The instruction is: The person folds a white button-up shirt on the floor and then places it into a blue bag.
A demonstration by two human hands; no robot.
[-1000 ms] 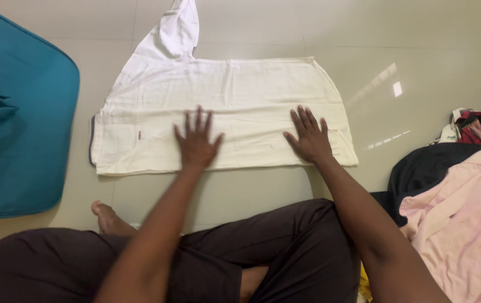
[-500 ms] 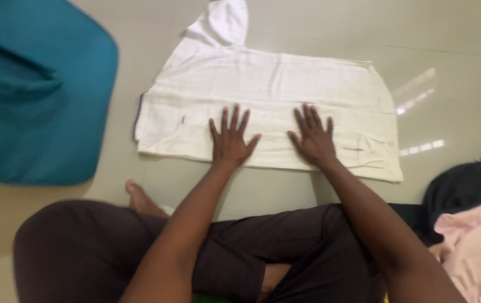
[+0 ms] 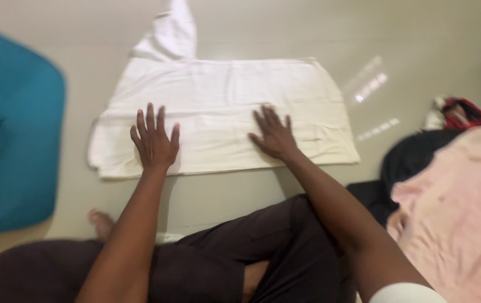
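**Both palms flat on the folded white garment**

The left hand (image 3: 153,143) and right hand (image 3: 274,134) lie open, fingers spread, pressing on the white garment (image 3: 223,106) and gripping nothing. Compared with half a second ago, the left hand has slid outward toward the garment's left end while the right sits nearer the middle, a smoothing stroke along the near folded edge. Both arms reach forward over crossed legs. The garment lies flat on the tiled floor (image 3: 409,45), between a teal cushion (image 3: 10,140) and a pink cloth (image 3: 459,213).
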